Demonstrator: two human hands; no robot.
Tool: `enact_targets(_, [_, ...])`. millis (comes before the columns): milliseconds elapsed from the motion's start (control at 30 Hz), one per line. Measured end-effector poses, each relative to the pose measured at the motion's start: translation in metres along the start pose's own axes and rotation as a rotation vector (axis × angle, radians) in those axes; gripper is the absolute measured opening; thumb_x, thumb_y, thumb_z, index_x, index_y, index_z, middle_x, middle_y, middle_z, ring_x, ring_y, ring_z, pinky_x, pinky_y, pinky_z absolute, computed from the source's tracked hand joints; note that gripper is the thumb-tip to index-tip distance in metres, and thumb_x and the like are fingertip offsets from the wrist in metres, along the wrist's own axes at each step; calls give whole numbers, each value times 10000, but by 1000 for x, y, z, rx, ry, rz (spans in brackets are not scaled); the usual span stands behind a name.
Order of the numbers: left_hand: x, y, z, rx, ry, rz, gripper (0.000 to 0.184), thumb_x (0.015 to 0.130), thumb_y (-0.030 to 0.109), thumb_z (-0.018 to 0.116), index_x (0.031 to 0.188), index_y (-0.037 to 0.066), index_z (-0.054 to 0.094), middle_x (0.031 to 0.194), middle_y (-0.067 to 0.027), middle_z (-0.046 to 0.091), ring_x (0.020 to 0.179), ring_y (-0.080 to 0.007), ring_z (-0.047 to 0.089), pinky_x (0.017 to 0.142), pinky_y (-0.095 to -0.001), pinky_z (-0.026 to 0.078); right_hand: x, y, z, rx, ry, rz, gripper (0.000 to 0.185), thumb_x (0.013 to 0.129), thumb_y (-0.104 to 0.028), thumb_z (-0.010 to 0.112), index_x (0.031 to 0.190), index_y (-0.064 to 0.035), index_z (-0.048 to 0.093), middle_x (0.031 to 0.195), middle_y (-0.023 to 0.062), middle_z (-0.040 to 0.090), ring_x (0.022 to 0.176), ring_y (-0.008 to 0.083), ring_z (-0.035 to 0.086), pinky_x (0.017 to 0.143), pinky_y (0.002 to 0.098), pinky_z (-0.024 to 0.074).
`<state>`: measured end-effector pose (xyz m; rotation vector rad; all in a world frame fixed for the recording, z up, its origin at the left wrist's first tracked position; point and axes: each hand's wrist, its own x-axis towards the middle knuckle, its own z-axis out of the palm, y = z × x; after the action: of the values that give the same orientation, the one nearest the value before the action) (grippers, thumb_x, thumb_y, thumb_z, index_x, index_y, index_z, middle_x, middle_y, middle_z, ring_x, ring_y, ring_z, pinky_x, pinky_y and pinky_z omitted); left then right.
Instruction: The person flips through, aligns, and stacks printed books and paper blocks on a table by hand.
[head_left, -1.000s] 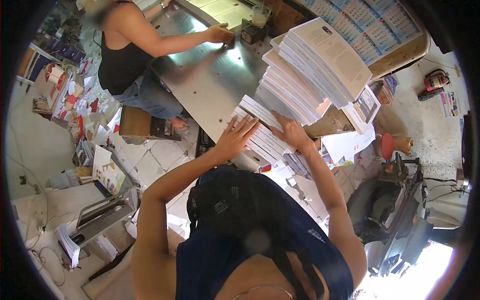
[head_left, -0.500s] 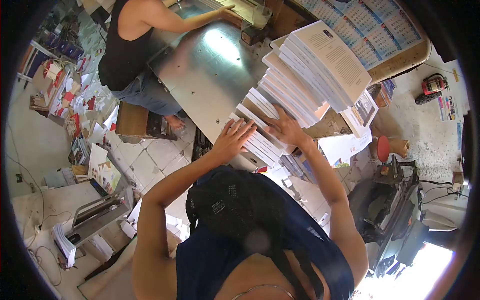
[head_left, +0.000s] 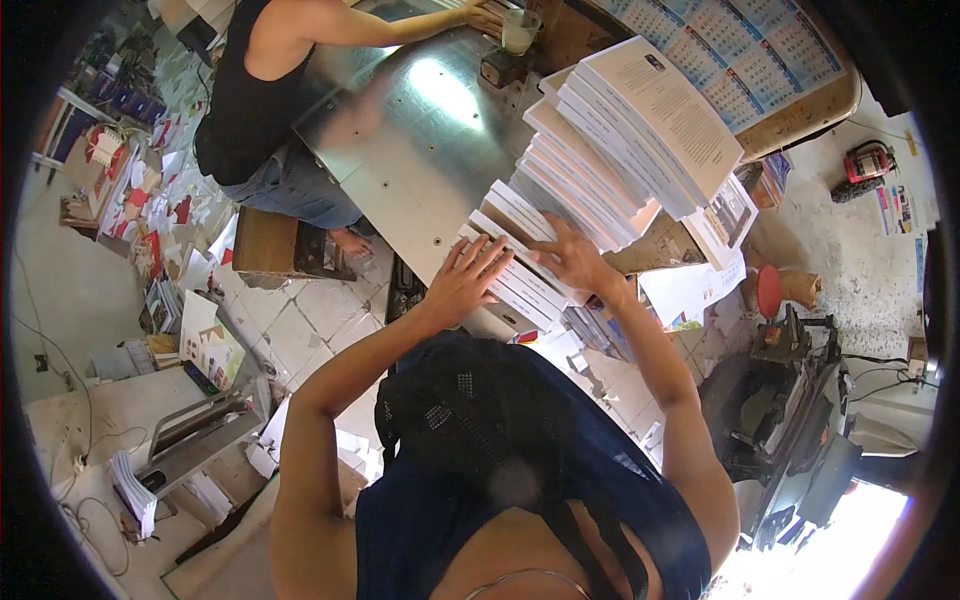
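Note:
Several white-spined books (head_left: 530, 290) stand in a row at the near edge of the metal table (head_left: 390, 185). My left hand (head_left: 467, 275) lies on the left side of this row, its fingers spread over the spines. On the right side, my right hand (head_left: 575, 260) rests on the books with its fingers reaching into a gap between two of them. The gap shows a brownish cover. Just behind my right hand rise tall stacks of books (head_left: 650, 125), the top one with a beige printed cover.
Another person (head_left: 265, 90) sits at the table's far left, one arm stretched toward a glass (head_left: 520, 32). Calendar sheets (head_left: 740, 60) lie at the upper right. A red stool (head_left: 768, 292) and a fire extinguisher (head_left: 868, 162) are at the right.
The row of books has parted, with a gap opened between two groups. My right hand has shifted slightly left. The other person's arm has moved up and right toward the glass.

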<state>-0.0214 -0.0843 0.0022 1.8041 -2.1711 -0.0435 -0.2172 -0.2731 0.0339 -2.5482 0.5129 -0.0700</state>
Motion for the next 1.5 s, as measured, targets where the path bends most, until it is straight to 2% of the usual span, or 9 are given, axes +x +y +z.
enact_targets(333, [-8, -6, 13, 22, 52, -3, 836, 760, 450, 730, 1456, 126, 399, 1526, -50, 331, 1411, -270, 302, 1147, -477, 243, -1, -20, -5, -155, 65, -6, 617, 786, -623, 668, 1239, -205, 663, 1461, 262, 356, 1202, 470, 516, 1001, 509, 448])
enact_targets(533, [-14, -8, 15, 19, 61, 7, 795, 769, 448, 727, 1431, 123, 428, 1526, -45, 337, 1409, -256, 301, 1135, -485, 252, -1, -9, -3, -110, 78, 2, 532, 824, -542, 676, 1229, -196, 672, 1463, 283, 341, 1276, 471, 450, 1021, 504, 435])
enact_targets(633, [-14, -5, 11, 23, 44, -11, 759, 745, 445, 750, 1373, 117, 478, 1423, -40, 431, 1336, -247, 369, 1081, -502, 290, -1, -10, 3, -182, 95, 16, 581, 797, -473, 704, 1318, -235, 605, 1453, 282, 344, 1270, 473, 446, 1012, 536, 433])
enact_targets(833, [3, -4, -9, 70, -121, 59, 577, 694, 419, 789, 1158, 145, 583, 1123, 0, 574, 1125, -218, 479, 927, -490, 344, 7, -52, 21, -181, 182, 350, 1152, 639, -412, 777, 1543, -76, 147, 1316, 257, 420, 1177, 440, 467, 936, 570, 414])
enact_targets(933, [-3, -11, -1, 32, -157, 117, 505, 665, 351, 801, 1086, 152, 605, 1013, 18, 599, 1085, -196, 510, 916, -483, 345, 17, -60, 30, -194, 110, 513, 1232, 618, -409, 792, 1520, 30, 77, 1262, 250, 441, 1169, 428, 466, 916, 566, 402])
enact_targets(967, [-9, -15, -1, 6, -159, 135, 488, 655, 317, 806, 1069, 151, 609, 975, 21, 605, 1080, -189, 519, 920, -482, 345, 17, -61, 33, -224, 142, 496, 1142, 628, -397, 798, 1494, 26, 186, 1217, 235, 472, 1156, 414, 485, 895, 577, 405])
enact_targets(1167, [-87, -21, -47, -97, -8, -210, 458, 585, 277, 845, 981, 168, 642, 987, 29, 647, 1028, -193, 553, 912, -497, 334, 10, -60, 15, -159, 169, 410, 945, 652, -384, 802, 1380, 24, 358, 1151, 214, 523, 1128, 380, 525, 901, 564, 403])
enact_targets(1400, [-172, -43, -102, 19, 332, -807, 476, 551, 325, 911, 879, 85, 663, 842, -68, 649, 908, -303, 566, 820, -446, 370, -2, -58, 29, -219, 172, 419, 938, 643, -380, 799, 1376, 3, 355, 1180, 195, 514, 1128, 375, 519, 912, 546, 400])
enact_targets(1500, [-211, -50, -100, 175, 425, -952, 494, 537, 350, 913, 877, 101, 658, 826, -49, 635, 867, -278, 563, 805, -436, 367, -4, -62, 34, -235, 177, 424, 931, 640, -382, 798, 1369, -2, 360, 1183, 189, 515, 1132, 374, 517, 909, 548, 399])
